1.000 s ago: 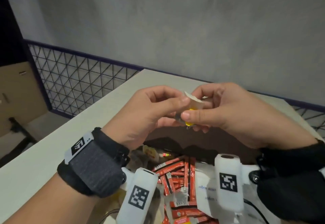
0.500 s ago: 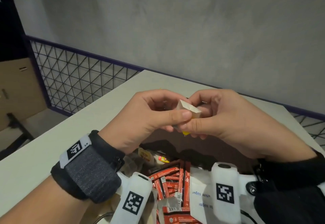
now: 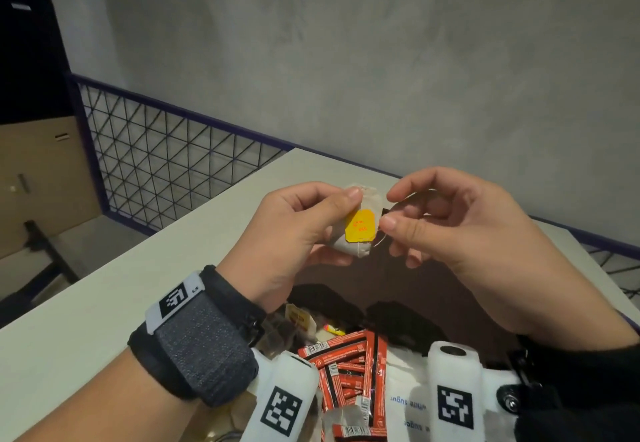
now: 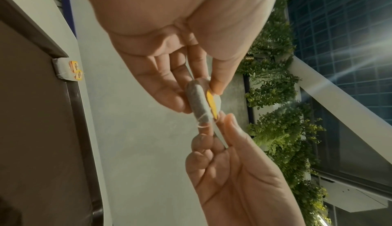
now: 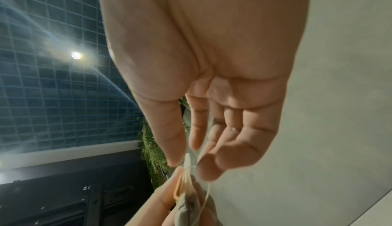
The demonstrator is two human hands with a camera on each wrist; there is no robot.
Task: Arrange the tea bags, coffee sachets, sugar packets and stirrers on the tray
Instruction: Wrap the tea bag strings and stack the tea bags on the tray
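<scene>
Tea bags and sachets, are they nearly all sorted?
Not nearly. Done: two tea bags sit at the tray corner. In hand: the left hand pinches a tea bag while the right hand fiddles with its string. Left: red sachets and sugar packets still lie heaped below.

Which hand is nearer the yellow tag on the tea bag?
Left. The left hand grips the tea bag with its thumb beside the yellow tag. The right hand is just off the bag's other edge, fingertips at the string.
</scene>
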